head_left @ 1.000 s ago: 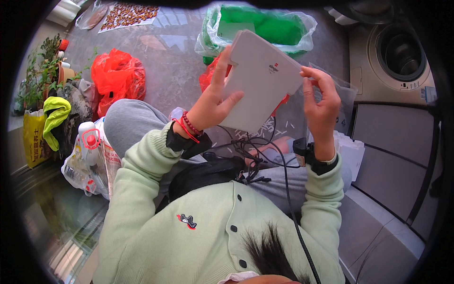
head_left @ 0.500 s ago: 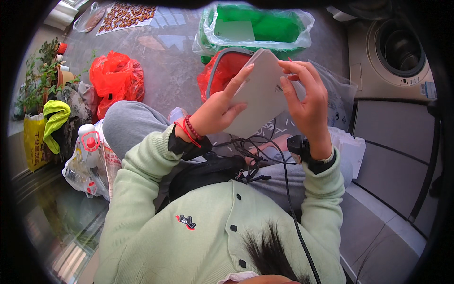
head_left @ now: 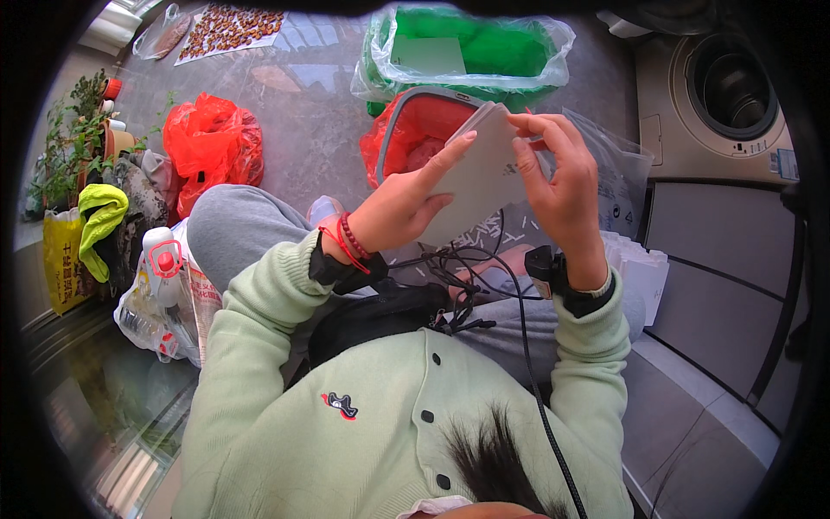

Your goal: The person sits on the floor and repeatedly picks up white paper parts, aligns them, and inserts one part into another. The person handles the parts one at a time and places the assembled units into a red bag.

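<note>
A pale grey-white flat cardboard piece (head_left: pixel 475 186) is held up in front of me, slanted, with layered edges at its upper left and a small dark mark near its right side. My left hand (head_left: pixel 406 201) grips its left edge, thumb across the face and index finger stretched along the edge. At its right corner my right hand (head_left: pixel 560 173) has bent fingers and thumb around the edge. Behind the cardboard stands a grey-rimmed bin (head_left: pixel 393 130) lined with a red bag, partly hidden by it.
A green bin (head_left: pixel 514 85) with a clear liner holds a pale flat piece. White cardboard pieces (head_left: pixel 640 272) stand by my right knee. Black cables (head_left: pixel 462 272) cross my lap, and white scraps lie on the floor. A red plastic bag (head_left: pixel 216 143) sits left, a washing machine (head_left: pixel 661 104) right.
The cardboard's top edge has dropped and shifted slightly right, showing more of the red-lined bin. My left hand moved a little right with it; my right hand stays nearly in place.
</note>
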Tool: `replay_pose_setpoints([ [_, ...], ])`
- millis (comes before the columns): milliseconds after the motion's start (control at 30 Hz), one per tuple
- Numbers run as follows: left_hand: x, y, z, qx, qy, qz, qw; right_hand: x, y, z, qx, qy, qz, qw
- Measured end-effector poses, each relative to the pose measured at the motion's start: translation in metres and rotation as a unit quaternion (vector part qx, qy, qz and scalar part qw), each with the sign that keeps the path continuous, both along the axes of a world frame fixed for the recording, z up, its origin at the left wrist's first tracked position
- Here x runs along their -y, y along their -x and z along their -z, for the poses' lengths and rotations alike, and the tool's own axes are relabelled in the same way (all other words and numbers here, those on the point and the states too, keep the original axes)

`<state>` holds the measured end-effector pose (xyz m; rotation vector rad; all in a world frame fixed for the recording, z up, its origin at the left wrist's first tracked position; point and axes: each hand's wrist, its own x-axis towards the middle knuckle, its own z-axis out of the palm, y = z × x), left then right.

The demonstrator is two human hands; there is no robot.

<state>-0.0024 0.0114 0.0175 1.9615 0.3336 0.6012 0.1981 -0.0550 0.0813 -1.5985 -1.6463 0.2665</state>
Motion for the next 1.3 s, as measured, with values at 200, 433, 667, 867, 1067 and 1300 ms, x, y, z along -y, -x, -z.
replay_pose_setpoints([
  [200,0.001,0.001,0.0,-0.005,0.014,0.003,1.0,0.001,-0.003,-0.006,0.002,0.001,0.002,1.0],
  [433,-0.003,0.001,0.002,0.005,0.042,-0.043,0.998,0.007,-0.011,-0.013,-0.093,0.048,-0.067,0.992],
  [667,-0.011,0.006,0.008,-0.025,0.105,-0.052,0.993,0.009,-0.025,-0.009,-0.02,0.085,-0.081,0.993],
  [867,-0.013,0.006,0.01,0.001,0.133,-0.025,0.991,0.01,-0.024,-0.004,0.015,0.07,-0.067,0.995],
  [1067,-0.01,0.006,0.004,-0.026,0.141,-0.006,0.99,0.007,-0.018,0.004,0.071,0.068,-0.035,0.995],
  [1300,-0.013,0.008,0.004,-0.01,0.106,-0.01,0.994,0.011,-0.032,-0.002,-0.02,0.123,-0.064,0.99],
])
